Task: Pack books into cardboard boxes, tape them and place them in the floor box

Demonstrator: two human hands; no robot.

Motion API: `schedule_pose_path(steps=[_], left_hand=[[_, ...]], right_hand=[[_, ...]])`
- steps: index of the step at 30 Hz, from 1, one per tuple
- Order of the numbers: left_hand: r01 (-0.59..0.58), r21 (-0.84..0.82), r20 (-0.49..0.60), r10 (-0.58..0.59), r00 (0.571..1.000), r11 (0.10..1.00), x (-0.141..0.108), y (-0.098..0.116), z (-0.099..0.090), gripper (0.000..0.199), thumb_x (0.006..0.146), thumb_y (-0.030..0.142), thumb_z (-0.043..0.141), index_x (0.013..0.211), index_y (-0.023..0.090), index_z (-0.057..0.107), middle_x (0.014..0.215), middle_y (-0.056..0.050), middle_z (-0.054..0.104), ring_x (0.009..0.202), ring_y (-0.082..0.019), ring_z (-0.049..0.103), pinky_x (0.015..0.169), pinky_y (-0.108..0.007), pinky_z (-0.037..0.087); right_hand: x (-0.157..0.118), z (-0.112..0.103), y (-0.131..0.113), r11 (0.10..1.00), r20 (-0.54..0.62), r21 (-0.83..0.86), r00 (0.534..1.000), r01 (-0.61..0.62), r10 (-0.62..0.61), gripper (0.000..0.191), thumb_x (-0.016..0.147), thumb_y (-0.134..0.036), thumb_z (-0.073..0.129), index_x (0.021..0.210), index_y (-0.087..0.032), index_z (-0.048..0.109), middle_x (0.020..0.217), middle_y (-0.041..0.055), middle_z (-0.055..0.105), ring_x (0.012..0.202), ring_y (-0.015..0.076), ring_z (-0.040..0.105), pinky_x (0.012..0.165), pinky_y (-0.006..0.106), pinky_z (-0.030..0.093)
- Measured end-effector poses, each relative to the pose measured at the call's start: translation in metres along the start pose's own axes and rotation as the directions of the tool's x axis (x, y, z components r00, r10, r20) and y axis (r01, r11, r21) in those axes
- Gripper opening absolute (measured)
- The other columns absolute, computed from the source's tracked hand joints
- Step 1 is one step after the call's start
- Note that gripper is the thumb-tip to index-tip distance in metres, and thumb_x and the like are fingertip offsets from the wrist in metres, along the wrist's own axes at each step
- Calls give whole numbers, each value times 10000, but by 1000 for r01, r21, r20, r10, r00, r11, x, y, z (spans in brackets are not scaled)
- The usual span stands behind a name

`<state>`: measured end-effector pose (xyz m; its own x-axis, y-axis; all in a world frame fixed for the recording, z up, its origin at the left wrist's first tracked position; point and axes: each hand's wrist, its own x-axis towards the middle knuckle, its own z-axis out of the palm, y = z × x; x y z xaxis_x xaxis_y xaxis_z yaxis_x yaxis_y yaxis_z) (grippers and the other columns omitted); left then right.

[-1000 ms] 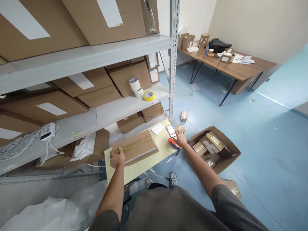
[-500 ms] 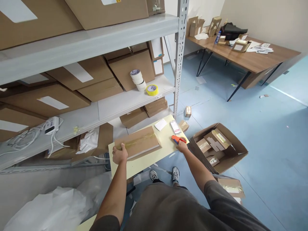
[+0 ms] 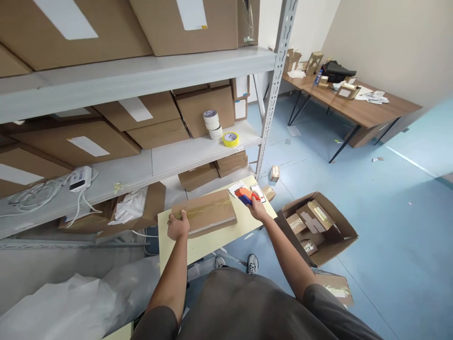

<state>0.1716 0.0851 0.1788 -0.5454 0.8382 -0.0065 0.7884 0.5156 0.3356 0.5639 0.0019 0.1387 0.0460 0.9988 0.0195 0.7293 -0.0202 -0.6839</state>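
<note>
On the pale yellow board (image 3: 208,246) lies a long cardboard box (image 3: 207,211) with shiny tape along its top. My left hand (image 3: 178,226) grips the box at its left end, thumb on top. My right hand (image 3: 257,209) is closed around an orange and blue tape dispenser (image 3: 247,195), held just beyond the box's right end. A white paper slip (image 3: 236,187) lies partly behind the dispenser. A phone-like item (image 3: 259,192) with a blurred face is near my right fingers.
The metal shelf (image 3: 205,153) ahead holds large boxes, white tape rolls (image 3: 213,125) and a yellow tape roll (image 3: 230,139). At right on the floor stands an open carton (image 3: 334,252) with small boxes inside. A brown table (image 3: 384,111) is farther back. White plastic bags (image 3: 63,307) lie lower left.
My right hand has raised the tape dispenser and brought it left toward the box's right end. My left hand stays on the box. The camera view has tilted slightly upward.
</note>
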Motion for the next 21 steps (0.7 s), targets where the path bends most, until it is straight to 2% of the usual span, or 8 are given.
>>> schedule_pose_path(steps=[3,6,8,10,13,16,19,21], left_hand=[[-4,-28,20,5,1000,1000,-4,1,-2,778,1020,676,412,1564,123,479,1379,-267,662,1165,-418,708,928,-500,561],[-1,-59,58,4,998,998,-8,0,-5,773,1039,643,410,1592,103,441,1402,-280,645,1183,-410,702,952,-493,557],[-9,-96,85,17,996,995,-9,-3,-6,738,1063,599,378,1615,111,417,1458,-282,610,1215,-395,694,971,-490,558],[-22,-145,105,38,994,989,-10,-7,-6,689,1077,524,368,1630,115,402,1557,-271,540,1280,-384,664,1013,-487,551],[-41,-234,127,72,989,971,-8,-13,-8,678,1062,467,423,1671,176,357,1699,-223,391,1384,-384,596,1081,-508,524],[-79,-352,37,98,995,933,-3,-15,-15,686,1020,440,534,1643,177,425,1740,-202,325,1532,-379,438,1189,-513,440],[-186,-573,-34,203,979,798,6,-12,-28,530,1035,473,507,1422,152,674,1606,-197,538,1521,-336,454,1236,-474,387],[-175,-757,72,347,935,629,15,-6,-38,534,1037,547,485,1261,152,766,1405,-181,706,1364,-313,608,1170,-442,457]], right_hand=[[24,6,-72,982,-19,149,993,117,-116,499,1016,-494,592,1398,-181,516,1294,172,682,1106,311,654,958,420,515],[45,26,-139,950,152,263,965,168,-213,515,990,-581,634,1369,-238,576,1147,88,742,917,254,682,830,345,524],[53,39,-168,947,277,276,930,165,-243,500,965,-613,666,1289,-234,639,1022,67,758,826,242,678,773,325,509],[58,47,-181,948,351,268,899,170,-261,490,940,-633,693,1197,-216,682,977,71,758,833,252,684,777,327,504],[59,50,-178,947,406,268,871,175,-276,488,911,-635,722,1152,-211,699,1018,74,765,910,272,697,830,342,513],[61,48,-171,952,449,271,856,141,-255,542,875,-617,761,1242,-227,683,1102,73,769,993,290,703,899,375,522],[64,47,-172,951,462,292,857,97,-229,548,874,-634,744,1228,-220,690,1126,69,765,1022,287,696,929,386,526],[65,47,-176,941,464,328,853,83,-237,555,874,-646,735,1217,-212,698,1113,60,763,1020,277,692,939,380,527]])
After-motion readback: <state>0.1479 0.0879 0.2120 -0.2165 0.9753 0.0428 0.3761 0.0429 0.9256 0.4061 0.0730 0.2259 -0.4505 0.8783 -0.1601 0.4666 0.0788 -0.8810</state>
